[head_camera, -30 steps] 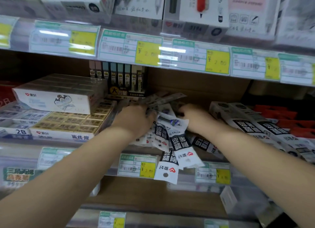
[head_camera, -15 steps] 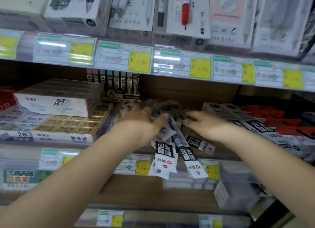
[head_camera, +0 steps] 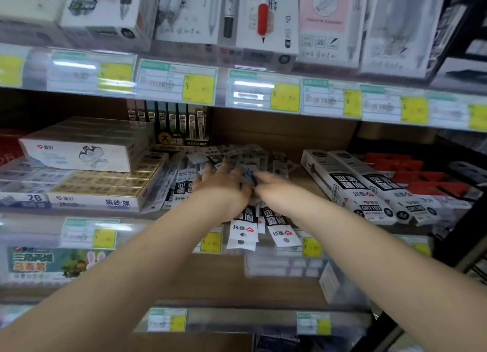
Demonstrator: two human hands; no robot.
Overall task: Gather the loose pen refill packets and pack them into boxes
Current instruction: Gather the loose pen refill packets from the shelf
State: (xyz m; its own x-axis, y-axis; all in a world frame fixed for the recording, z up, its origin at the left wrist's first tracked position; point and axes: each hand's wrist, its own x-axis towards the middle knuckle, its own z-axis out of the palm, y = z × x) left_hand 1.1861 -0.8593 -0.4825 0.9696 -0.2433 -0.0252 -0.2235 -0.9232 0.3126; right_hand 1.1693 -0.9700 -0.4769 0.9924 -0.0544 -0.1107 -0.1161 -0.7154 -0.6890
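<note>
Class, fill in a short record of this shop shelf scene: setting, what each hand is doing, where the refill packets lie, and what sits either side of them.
setting: shop shelf with price tags
left hand: fingers spread, resting on the packets
right hand: on the packets, fingers hidden
packets: loose heap mid-shelf, some hanging over the front edge
left of heap: eraser boxes
right of heap: refill boxes
packing: not yet begun

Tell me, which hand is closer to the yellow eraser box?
Left. The left hand lies on the loose refill packets just right of the yellow eraser box. The right hand is farther right, beyond the left one, nearer the long refill boxes.
</note>
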